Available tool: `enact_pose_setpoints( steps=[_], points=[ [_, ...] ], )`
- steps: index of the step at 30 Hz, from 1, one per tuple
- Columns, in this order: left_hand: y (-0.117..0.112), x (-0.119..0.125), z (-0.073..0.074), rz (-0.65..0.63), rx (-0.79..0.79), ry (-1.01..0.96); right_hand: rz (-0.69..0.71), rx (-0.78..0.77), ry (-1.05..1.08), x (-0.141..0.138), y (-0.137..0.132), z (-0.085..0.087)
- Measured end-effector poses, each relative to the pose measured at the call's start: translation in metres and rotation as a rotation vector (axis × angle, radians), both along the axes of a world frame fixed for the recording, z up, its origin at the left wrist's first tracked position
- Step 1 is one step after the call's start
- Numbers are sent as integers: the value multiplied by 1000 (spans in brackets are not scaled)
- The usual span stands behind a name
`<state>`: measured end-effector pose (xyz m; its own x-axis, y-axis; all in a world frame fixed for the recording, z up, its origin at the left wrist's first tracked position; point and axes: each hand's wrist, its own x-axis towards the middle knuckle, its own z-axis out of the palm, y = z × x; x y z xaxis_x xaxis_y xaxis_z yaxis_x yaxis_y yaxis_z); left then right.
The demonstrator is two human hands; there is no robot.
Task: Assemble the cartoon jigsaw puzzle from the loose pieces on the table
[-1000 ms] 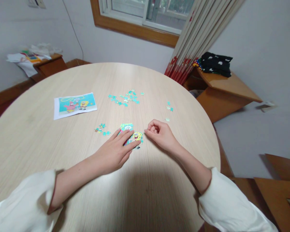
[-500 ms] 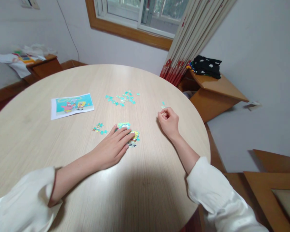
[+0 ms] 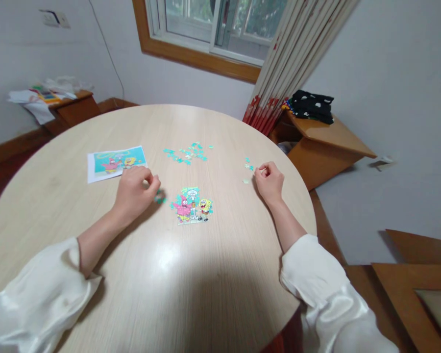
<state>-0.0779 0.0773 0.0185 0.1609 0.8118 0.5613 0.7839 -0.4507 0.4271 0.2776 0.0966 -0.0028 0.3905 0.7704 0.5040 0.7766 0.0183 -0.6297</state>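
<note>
A partly joined jigsaw puzzle (image 3: 193, 206) with pink, pale blue and yellow cartoon figures lies flat on the round table (image 3: 206, 274). Left of it, my left hand (image 3: 135, 193) hovers with curled fingers and thumb brought together; whatever they may pinch is hidden. Beside its fingertips a few loose turquoise puzzle pieces (image 3: 160, 199) show, partly covered by the hand. To the right, my right hand (image 3: 271, 182) is closed in a pinch near the tabletop, its contents out of sight. By its fingertips lie a pale puzzle piece (image 3: 246, 181) and several small pieces (image 3: 247, 165).
Behind the puzzle, several loose pieces (image 3: 187, 154) are scattered. A printed reference picture (image 3: 110, 162) lies back left, partly behind my left hand. Beyond the table stand a wooden cabinet (image 3: 323, 135) with black cloth (image 3: 312, 106) and a small stand (image 3: 77, 109) with papers.
My left hand has lifted off the puzzle and moved left over the loose pieces, its fingers curling, uncovering the puzzle. My right hand has shifted slightly right, and a pale piece now shows beside it.
</note>
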Motion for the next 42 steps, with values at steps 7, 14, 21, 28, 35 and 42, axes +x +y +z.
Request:
enact_pose_setpoints(
  steps=[7, 14, 21, 28, 35, 42],
  points=[
    [17, -25, 0, 65, -126, -147, 6, -7, 7, -1, 1, -1],
    [24, -39, 0, -144, -400, -143, -5, -20, 8, -2, 0, 2],
    [25, -47, -2, -192, -452, -117, 1, -14, 15, -1, 0, 2],
    [20, -48, 4, -341, -635, -38, 0, -18, 16, -2, 0, 2],
    [21, -49, 6, -366, -656, 66, 9, -18, 10, 1, 1, -1],
    [23, -51, 5, -382, -692, 78, 9, -8, 15, 1, 2, -1]
  ],
)
